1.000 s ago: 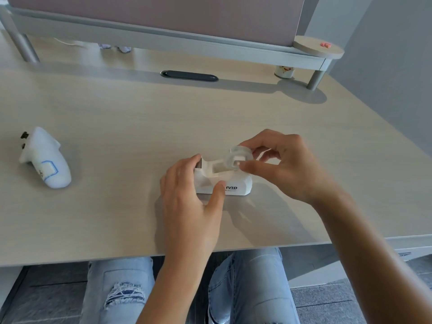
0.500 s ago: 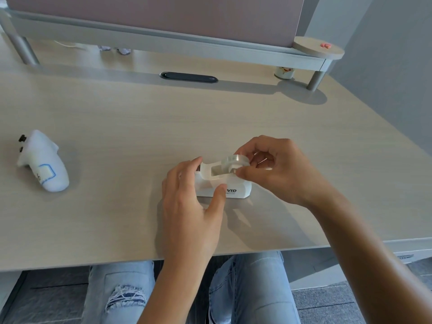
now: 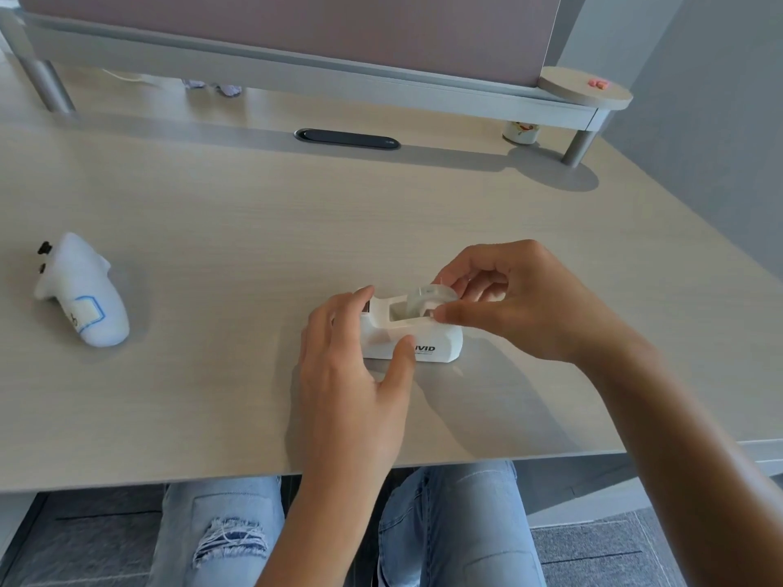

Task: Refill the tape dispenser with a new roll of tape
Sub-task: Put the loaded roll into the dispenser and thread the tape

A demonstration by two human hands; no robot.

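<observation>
White plastic marks the controller (image 3: 82, 292) lying far left on the pale worktop (image 3: 212, 230). Near the front edge, the left hand (image 3: 354, 362) grips the white dispenser (image 3: 409, 332). The right hand (image 3: 515, 300) pinches the clear tape roll (image 3: 428, 300), seemingly seated in the dispenser's cradle.
</observation>
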